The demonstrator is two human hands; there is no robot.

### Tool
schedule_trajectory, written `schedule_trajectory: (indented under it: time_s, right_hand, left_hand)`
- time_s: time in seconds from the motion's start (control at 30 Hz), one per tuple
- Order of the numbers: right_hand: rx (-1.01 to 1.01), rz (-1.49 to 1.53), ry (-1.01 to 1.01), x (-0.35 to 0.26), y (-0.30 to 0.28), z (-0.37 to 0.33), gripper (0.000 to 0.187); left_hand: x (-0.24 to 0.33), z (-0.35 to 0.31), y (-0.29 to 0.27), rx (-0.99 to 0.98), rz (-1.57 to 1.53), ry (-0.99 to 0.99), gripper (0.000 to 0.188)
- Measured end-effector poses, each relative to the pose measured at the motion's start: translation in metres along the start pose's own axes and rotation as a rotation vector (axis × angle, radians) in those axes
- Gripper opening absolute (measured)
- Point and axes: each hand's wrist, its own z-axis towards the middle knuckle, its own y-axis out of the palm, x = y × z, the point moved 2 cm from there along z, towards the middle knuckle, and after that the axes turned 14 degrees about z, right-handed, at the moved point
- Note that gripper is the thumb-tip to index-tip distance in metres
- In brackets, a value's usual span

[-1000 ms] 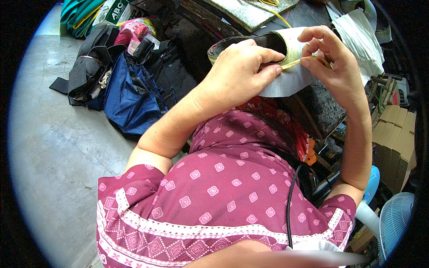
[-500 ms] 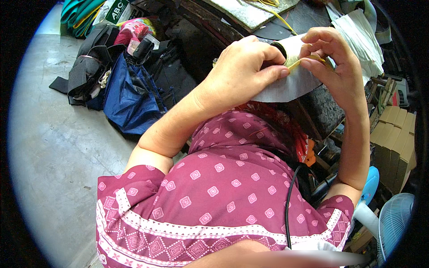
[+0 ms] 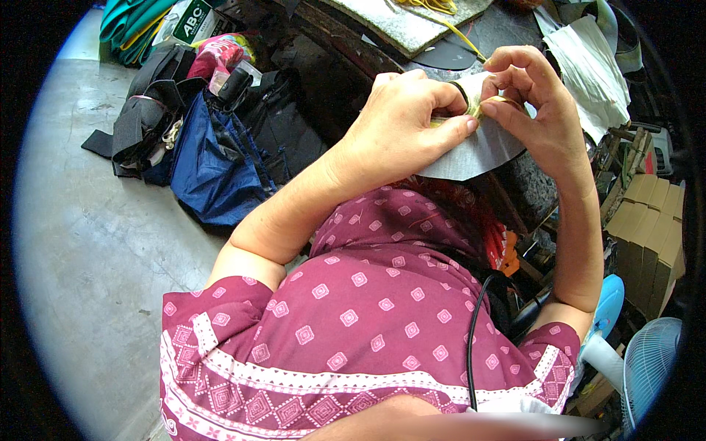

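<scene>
Both my hands meet at the upper right over a pale grey-white sheet (image 3: 482,158) with a dark curved edge beside my left fingers. My left hand (image 3: 401,125) is closed, its thumb and curled forefinger pinching the sheet. My right hand (image 3: 533,103) pinches a narrow yellow strip (image 3: 474,103) at the sheet's edge, thumb against forefinger, other fingers curled. The strip lies close to my left thumb tip. Where it runs under the fingers is hidden.
Behind my hands is a worn board (image 3: 401,26) with yellow strips (image 3: 434,6) on it. White sheets (image 3: 592,73) are stacked to the right. Cardboard pieces (image 3: 647,220) and a fan (image 3: 654,367) stand at right. A blue bag (image 3: 213,162) and black straps (image 3: 140,121) lie at left.
My right fingertips have moved slightly left and down, closer to my left thumb. Less of the yellow strip shows between the hands. The sheet has shifted slightly downward.
</scene>
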Motion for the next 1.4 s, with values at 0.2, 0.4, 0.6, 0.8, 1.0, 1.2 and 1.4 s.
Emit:
schedule_trajectory:
  time_s: [0.2,0.4,0.6,0.8,1.0,1.2,1.4]
  right_hand:
    - [0.1,0.02,-0.154,-0.014,0.005,-0.017,0.036]
    - [0.295,-0.024,-0.353,-0.04,-0.004,-0.052,0.04]
    - [0.23,0.117,0.071,-0.03,-0.011,-0.062,0.046]
    - [0.103,0.285,0.287,-0.012,-0.014,-0.049,0.037]
    - [-0.009,0.165,0.181,-0.014,-0.011,-0.032,0.036]
    - [-0.01,0.142,0.071,-0.002,-0.02,-0.022,0.04]
    - [0.036,0.034,0.087,0.013,-0.019,-0.018,0.041]
  left_hand:
    - [0.023,0.006,-0.015,0.061,0.291,0.258,0.015]
    - [0.054,0.021,-0.033,0.339,0.718,0.527,0.012]
    - [0.038,0.033,-0.022,0.082,0.457,0.503,0.013]
    - [0.015,0.01,-0.017,0.062,0.462,0.342,0.016]
    - [0.003,-0.002,-0.01,0.059,0.454,0.3,0.017]
    - [-0.001,-0.007,-0.007,0.039,0.418,0.24,0.017]
    - [0.002,-0.006,-0.003,0.045,0.374,0.254,0.01]
